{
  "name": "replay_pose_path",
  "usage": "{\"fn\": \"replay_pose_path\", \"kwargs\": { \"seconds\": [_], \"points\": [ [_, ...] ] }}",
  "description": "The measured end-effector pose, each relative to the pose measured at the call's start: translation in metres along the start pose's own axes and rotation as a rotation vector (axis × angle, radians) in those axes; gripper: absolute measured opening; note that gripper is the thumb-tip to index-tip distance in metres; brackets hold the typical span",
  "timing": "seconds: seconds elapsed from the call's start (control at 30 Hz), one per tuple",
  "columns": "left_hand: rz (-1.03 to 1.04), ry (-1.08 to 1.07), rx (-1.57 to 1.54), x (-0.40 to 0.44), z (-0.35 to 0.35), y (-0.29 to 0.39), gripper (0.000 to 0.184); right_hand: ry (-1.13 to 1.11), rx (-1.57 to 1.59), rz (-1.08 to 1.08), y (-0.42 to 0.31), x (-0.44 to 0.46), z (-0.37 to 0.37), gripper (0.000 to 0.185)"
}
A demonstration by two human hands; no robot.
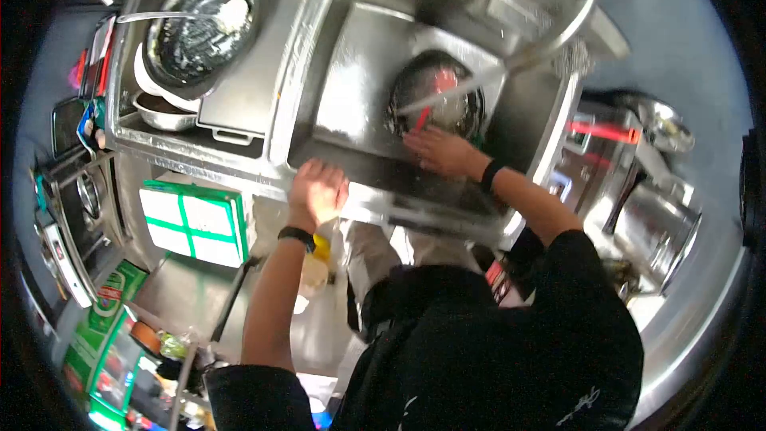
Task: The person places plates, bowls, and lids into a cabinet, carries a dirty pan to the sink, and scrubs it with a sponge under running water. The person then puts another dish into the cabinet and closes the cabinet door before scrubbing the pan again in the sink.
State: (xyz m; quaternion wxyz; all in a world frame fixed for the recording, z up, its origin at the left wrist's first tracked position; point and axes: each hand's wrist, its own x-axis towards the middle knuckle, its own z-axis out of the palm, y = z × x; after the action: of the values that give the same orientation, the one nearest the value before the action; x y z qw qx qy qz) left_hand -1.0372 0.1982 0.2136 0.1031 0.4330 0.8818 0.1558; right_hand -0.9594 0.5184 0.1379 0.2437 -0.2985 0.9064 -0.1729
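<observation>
My right hand [437,152] reaches into the right sink basin [351,104], its fingers closed at the near end of a red utensil [423,119]. The utensil's exact kind is not clear. It lies over a round black pan [467,124] whose inside looks wet and shiny. A pale streak, apparently running water, crosses above the pan and hides part of the utensil. My left hand [317,191] is curled over the sink's front rim [275,178], with nothing else seen in it.
In the left basin, a large dark bowl [179,56] smeared with white residue holds a long metal utensil [163,16]. A small metal bowl [163,118] sits nearby. The curved faucet [589,0] arches over the right basin. Metal pots [656,227] stand at right.
</observation>
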Motion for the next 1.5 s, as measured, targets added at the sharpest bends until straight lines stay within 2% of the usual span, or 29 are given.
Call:
{"fn": "replay_pose_path", "kwargs": {
  "seconds": [0.03,0.1,0.17,0.23,0.27,0.3,0.37,0.43,0.47,0.53,0.6,0.67,0.73,0.8,0.87,0.93,1.0,1.07,1.13,1.17,1.23,1.3,1.33,1.37,1.4,1.47,1.5],
  "points": [
    [-0.027,-0.043,-0.036,-0.001,0.003,0.000,0.018,-0.039,0.068,0.039,-0.007,-0.011,0.003,0.061],
    [0.017,0.020,0.007,-0.001,0.008,-0.003,0.019,-0.044,0.211,0.173,0.000,-0.010,0.006,0.065],
    [0.031,-0.006,-0.007,0.000,0.008,0.002,0.019,0.262,0.312,0.398,0.002,0.013,0.003,0.065],
    [0.040,0.016,-0.017,0.003,0.007,0.001,0.020,0.430,0.438,0.459,0.018,0.060,0.014,0.070],
    [0.049,0.012,-0.006,0.005,0.006,-0.001,0.020,0.443,0.443,0.460,0.012,0.084,0.021,0.070],
    [0.052,0.008,-0.002,0.005,0.006,0.000,0.020,0.438,0.546,0.563,0.006,0.105,0.031,0.074],
    [0.041,-0.055,0.006,0.003,0.005,0.002,0.019,0.429,0.664,0.702,-0.005,0.097,0.055,0.077],
    [0.065,-0.057,0.009,0.001,0.005,0.004,0.019,0.299,0.488,0.430,-0.011,0.061,0.070,0.080],
    [0.067,-0.042,0.033,0.004,0.006,0.003,0.019,0.302,0.475,0.436,-0.010,0.039,0.059,0.080],
    [0.082,0.009,0.044,0.003,0.007,0.005,0.019,-0.025,0.435,0.297,-0.013,-0.016,0.032,0.076],
    [0.044,-0.066,0.054,0.005,0.001,0.006,0.019,-0.134,0.102,0.194,0.009,-0.053,0.026,0.071],
    [0.051,-0.041,0.056,0.007,0.001,0.004,0.019,-0.254,-0.073,0.240,0.055,-0.077,0.034,0.064],
    [0.045,-0.037,0.029,0.002,0.006,0.007,0.018,-0.279,-0.451,0.291,0.067,-0.089,-0.009,0.054],
    [0.048,-0.038,0.062,0.003,0.005,0.005,0.018,-0.176,-0.524,0.226,0.095,-0.089,-0.025,0.050],
    [0.025,-0.017,0.042,0.004,0.004,0.004,0.017,-0.194,-0.604,0.161,0.089,-0.083,-0.019,0.048],
    [0.029,-0.008,0.022,0.002,0.005,0.004,0.016,-0.422,-0.418,0.325,0.053,-0.080,0.008,0.079],
    [0.031,0.012,0.004,-0.001,0.005,0.003,0.016,-0.539,0.019,0.463,-0.013,-0.058,-0.025,0.082],
    [0.033,0.054,-0.016,0.002,0.006,0.003,0.016,-0.396,0.151,0.459,-0.044,-0.027,0.000,0.080],
    [0.011,-0.003,0.006,0.002,0.002,0.004,0.016,-0.119,0.323,0.480,-0.050,-0.005,0.030,0.076],
    [0.023,0.018,-0.005,0.002,0.002,0.003,0.016,-0.119,0.306,0.469,-0.043,-0.004,0.017,0.076],
    [0.022,0.033,-0.004,0.000,0.002,0.001,0.017,-0.367,0.431,0.441,-0.035,-0.016,-0.012,0.070],
    [0.011,0.053,-0.013,-0.001,0.004,0.001,0.017,-0.512,0.064,0.379,0.006,-0.048,-0.003,0.068],
    [0.014,0.047,-0.013,-0.001,0.003,0.001,0.017,-0.187,-0.165,0.308,0.033,-0.076,0.012,0.047],
    [0.014,0.042,-0.010,-0.002,0.004,0.000,0.017,-0.096,-0.360,0.197,0.061,-0.090,0.012,0.048],
    [-0.007,0.050,-0.007,-0.003,0.005,0.000,0.017,-0.211,-0.529,0.161,0.081,-0.091,0.001,0.049],
    [-0.001,0.059,-0.034,-0.005,0.005,-0.001,0.018,-0.170,-0.822,0.134,0.101,-0.071,-0.010,0.045],
    [-0.012,0.090,-0.030,-0.005,0.006,0.000,0.019,-0.169,-0.818,0.128,0.095,-0.063,-0.009,0.045]
  ]
}}
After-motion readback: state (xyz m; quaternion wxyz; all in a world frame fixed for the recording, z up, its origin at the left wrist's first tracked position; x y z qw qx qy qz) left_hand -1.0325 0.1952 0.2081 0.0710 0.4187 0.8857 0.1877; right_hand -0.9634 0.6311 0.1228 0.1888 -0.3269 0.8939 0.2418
